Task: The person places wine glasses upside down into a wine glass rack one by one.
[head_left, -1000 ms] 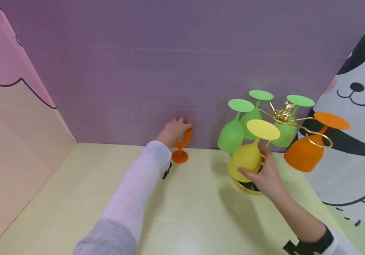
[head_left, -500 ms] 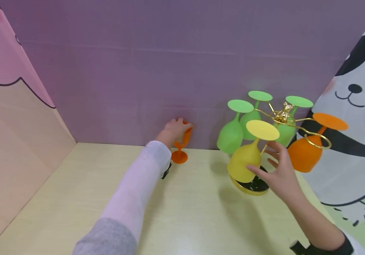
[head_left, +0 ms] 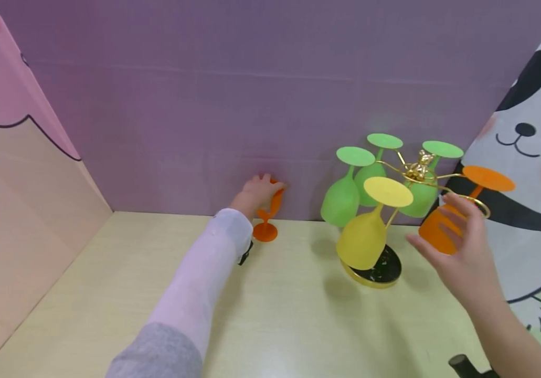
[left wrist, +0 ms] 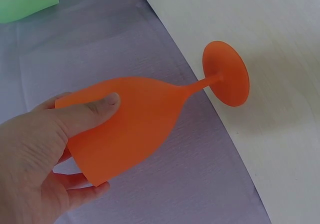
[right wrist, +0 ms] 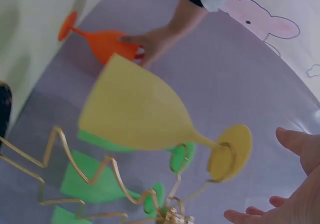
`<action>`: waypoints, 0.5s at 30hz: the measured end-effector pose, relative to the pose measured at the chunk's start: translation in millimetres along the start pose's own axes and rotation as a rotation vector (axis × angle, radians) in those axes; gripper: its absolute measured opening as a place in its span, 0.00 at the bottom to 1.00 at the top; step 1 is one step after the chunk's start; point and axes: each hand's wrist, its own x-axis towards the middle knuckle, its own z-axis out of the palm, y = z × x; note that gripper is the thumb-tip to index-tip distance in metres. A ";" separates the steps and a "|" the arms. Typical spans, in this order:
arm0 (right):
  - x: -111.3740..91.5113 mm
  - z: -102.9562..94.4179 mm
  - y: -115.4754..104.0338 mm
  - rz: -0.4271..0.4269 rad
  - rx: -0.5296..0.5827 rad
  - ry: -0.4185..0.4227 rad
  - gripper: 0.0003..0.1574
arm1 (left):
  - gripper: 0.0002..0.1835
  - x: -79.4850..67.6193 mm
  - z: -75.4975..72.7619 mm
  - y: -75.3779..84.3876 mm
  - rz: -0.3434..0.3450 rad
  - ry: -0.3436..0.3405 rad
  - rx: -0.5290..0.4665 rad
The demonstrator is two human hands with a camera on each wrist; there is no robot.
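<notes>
My left hand [head_left: 257, 193] grips the bowl of an orange goblet [left wrist: 135, 119], thumb on one side and fingers round the other. This goblet is upright near the back wall, its foot down at the tabletop. My right hand [head_left: 468, 252] has its fingers spread and holds nothing; it is in front of another orange goblet [head_left: 435, 231] and to the right of a yellow goblet [head_left: 362, 241]. The yellow one hangs upside down by its foot from a gold wire rack [head_left: 418, 176], as do that orange goblet and several green goblets [head_left: 341, 199].
The rack stands on a round black base [head_left: 383, 268] with a gold rim, on a pale wooden table [head_left: 289, 315]. A purple cloth wall [head_left: 204, 131] rises behind. Printed panels flank the table, with a panda [head_left: 530, 157] on the right.
My right hand has let go of the yellow goblet and moved right, away from it. The yellow goblet stays hanging on the rack. My left hand keeps its place on the orange goblet.
</notes>
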 end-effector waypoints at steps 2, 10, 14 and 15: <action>5.4 -8.1 -5.2 -0.005 -0.011 0.031 0.52 | 0.42 0.4 0.1 0.2 0.003 0.000 0.003; 43.6 -37.0 -27.7 -0.019 -0.174 -0.006 0.51 | 0.42 -2.2 0.5 -0.3 0.001 0.002 -0.030; 71.8 -49.8 -35.0 -0.068 -0.299 -0.122 0.48 | 0.41 0.0 0.5 -0.5 0.007 0.002 -0.004; 79.2 -51.7 -35.2 -0.091 -0.343 -0.146 0.47 | 0.41 0.5 0.2 -0.1 0.007 -0.002 -0.002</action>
